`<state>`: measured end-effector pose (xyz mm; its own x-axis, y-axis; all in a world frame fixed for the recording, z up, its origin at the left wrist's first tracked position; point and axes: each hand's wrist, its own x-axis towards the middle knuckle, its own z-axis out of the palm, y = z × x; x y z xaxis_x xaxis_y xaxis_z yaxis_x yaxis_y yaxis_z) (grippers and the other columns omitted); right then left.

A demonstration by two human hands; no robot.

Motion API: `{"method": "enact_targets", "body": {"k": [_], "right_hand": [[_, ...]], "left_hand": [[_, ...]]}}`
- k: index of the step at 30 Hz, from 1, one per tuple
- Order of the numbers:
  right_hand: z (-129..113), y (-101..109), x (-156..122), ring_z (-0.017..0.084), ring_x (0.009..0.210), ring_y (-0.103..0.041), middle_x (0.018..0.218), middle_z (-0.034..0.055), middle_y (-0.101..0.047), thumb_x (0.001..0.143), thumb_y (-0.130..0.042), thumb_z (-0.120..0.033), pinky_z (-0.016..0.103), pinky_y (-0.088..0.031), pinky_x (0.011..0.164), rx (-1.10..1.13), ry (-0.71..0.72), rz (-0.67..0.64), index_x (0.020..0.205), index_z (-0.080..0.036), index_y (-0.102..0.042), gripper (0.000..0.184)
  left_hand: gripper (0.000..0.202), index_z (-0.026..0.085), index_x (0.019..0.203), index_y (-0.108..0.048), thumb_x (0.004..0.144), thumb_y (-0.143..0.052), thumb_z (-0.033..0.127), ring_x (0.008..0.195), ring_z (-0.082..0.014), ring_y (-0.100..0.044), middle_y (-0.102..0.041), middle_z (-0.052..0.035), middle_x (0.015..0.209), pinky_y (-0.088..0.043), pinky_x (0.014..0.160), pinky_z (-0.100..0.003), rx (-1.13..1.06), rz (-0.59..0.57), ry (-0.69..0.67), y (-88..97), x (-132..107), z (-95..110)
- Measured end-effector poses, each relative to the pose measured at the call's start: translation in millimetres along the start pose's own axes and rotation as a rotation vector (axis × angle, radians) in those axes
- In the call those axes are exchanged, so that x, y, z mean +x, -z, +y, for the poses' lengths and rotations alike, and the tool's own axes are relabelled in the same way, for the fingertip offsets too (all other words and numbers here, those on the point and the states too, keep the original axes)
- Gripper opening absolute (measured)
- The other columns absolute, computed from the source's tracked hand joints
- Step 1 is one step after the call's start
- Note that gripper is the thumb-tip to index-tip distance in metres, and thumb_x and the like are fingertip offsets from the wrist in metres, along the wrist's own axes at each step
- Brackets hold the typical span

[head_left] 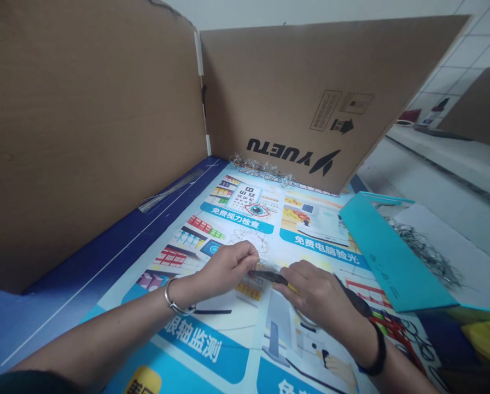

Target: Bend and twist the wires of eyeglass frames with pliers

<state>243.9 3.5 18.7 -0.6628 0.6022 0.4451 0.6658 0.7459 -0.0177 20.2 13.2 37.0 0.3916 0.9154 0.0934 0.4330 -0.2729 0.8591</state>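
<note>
A dark sleeve (27, 384) sits closest to us. The right hand (310, 284) is clamped round pliers (272, 277); left of the pliers, the left hand (228, 268) has its fingertips together, seemingly pinching wire (264, 244), probably to steady it near the tips. The wire loops lie just beyond the pliers, over a poster (237, 361). Right of them, a blue box (376, 246) gathers a loose tangle (429, 254).

My right hand (315, 289) grips pliers (270, 276) just beside my pinched left hand (227, 268); a turquoise box (386, 260) of tangled wire (425, 249) lies right.
</note>
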Motion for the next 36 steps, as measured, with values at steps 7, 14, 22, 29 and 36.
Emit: {"method": "enact_targets", "body": {"k": [7,14,22,29,36], "right_hand": [[2.7,-3.0,-3.2,0.014,0.068,-0.052,0.071,0.0021,-0.058,0.09,-0.047,-0.039,0.025,-0.038,0.061,0.087,-0.057,-0.052,0.079,-0.019,-0.059,0.025],[4.9,-4.9,-3.8,0.015,0.074,-0.051,0.072,0.0036,-0.057,0.09,-0.048,-0.037,0.027,-0.037,0.064,0.038,-0.043,-0.013,0.082,-0.017,-0.06,0.025],[2.7,-6.8,-1.7,0.019,0.076,-0.048,0.077,0.0067,-0.057,0.085,-0.054,-0.036,0.032,-0.035,0.068,-0.187,-0.045,0.111,0.089,-0.016,-0.06,0.022],[-11.8,0.3,-2.4,0.023,0.084,-0.05,0.088,0.0088,-0.061,0.082,-0.06,-0.03,0.036,-0.035,0.072,-0.353,0.15,0.197,0.098,-0.016,-0.06,0.022],[-16.8,1.6,-5.7,0.023,0.086,-0.051,0.091,0.0087,-0.062,0.081,-0.058,-0.02,0.038,-0.035,0.075,-0.412,0.198,0.151,0.102,-0.018,-0.059,0.021]], "left_hand": [[0.014,0.018,0.079,-0.055,0.087,-0.044,0.02,0.065,-0.0091,-0.055,-0.061,0.0035,0.07,-0.039,0.061,-0.02,0.083,-0.004,-0.059,1.2,-0.8,-0.3],[0.021,0.016,0.079,-0.062,0.086,-0.044,0.024,0.07,-0.0109,-0.058,-0.066,-0.0008,0.077,-0.043,0.065,-0.021,-0.019,-0.102,0.024,9.0,3.1,3.2],[0.019,0.015,0.074,-0.059,0.082,-0.045,0.025,0.058,-0.0117,-0.063,-0.068,-0.0018,0.065,-0.046,0.056,-0.021,-0.303,-0.141,0.28,9.5,6.3,-4.1],[0.016,0.014,0.068,-0.059,0.078,-0.049,0.022,0.046,-0.0088,-0.058,-0.062,0.0015,0.057,-0.043,0.048,-0.019,-0.388,-0.141,0.35,6.7,6.1,-1.9],[0.015,0.012,0.072,-0.062,0.078,-0.052,0.022,0.042,-0.0079,-0.059,-0.06,0.0012,0.058,-0.042,0.046,-0.018,-0.486,-0.175,0.445,2.7,5.5,-4.0]]}}
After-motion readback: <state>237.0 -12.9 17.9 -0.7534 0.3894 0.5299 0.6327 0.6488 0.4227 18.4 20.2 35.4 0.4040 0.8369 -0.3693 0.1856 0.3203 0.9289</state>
